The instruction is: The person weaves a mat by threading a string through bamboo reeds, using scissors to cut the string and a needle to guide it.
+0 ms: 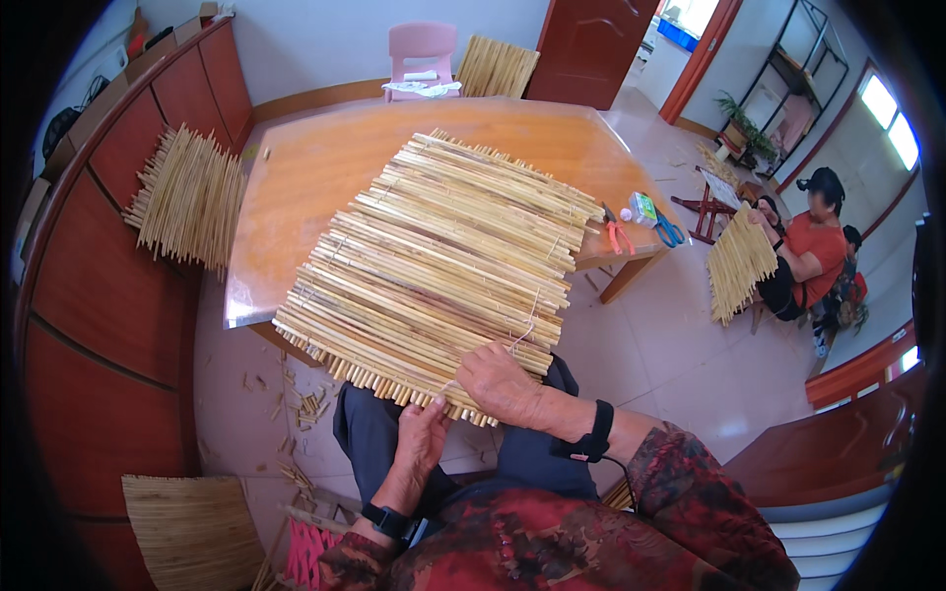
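A mat (434,246) of pale reed sticks tied in rows with thin cord lies slanted over the table's near edge and onto my lap. My left hand (422,428) pinches its lower edge from the front, where the cord crosses the stick ends. Just right of it, my right hand (496,382) rests on the mat with fingers bent closed on the thin cord (527,330), which trails up the right side. Orange-handled pliers (618,231), blue-handled scissors (668,227) and a small green-and-white box (642,207) lie at the table's right edge.
The wooden table (286,167) has a clear cover. Stick bundles (182,197) lean on red cabinets (108,315); offcuts (310,404) litter the floor. A pink chair (422,49) stands behind. At right, a co-worker (818,256) sits holding another mat (734,271).
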The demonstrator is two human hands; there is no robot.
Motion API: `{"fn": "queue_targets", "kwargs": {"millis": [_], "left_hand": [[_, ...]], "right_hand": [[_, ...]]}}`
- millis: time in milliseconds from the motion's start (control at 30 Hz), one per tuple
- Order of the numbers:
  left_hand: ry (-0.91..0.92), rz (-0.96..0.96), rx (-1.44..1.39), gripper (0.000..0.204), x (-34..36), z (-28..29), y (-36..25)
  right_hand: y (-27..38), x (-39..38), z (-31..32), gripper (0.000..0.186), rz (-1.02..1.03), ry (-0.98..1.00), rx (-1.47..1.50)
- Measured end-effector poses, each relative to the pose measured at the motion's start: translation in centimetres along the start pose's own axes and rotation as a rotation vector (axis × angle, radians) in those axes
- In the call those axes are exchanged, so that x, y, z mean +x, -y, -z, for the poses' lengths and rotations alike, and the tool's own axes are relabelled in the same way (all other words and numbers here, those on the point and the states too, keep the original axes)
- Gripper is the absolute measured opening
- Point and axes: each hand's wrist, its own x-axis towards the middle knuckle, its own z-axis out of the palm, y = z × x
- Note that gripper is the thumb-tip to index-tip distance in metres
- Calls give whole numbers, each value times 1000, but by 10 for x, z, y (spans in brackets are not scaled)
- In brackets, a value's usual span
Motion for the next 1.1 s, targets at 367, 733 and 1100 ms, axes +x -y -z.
{"fn": "queue_targets", "kwargs": {"millis": [367, 733, 1100], "left_hand": [[-44, -63, -54, 28, 9, -8, 7], [-25, -98, -126, 33, 11, -24, 15], [-99, -176, -61, 7, 6, -24, 20]], "right_hand": [[-9, -5, 38, 18, -341, 369, 419], [24, 24, 27, 24, -383, 112, 1366], [57, 26, 40, 22, -452, 89, 1162]]}}
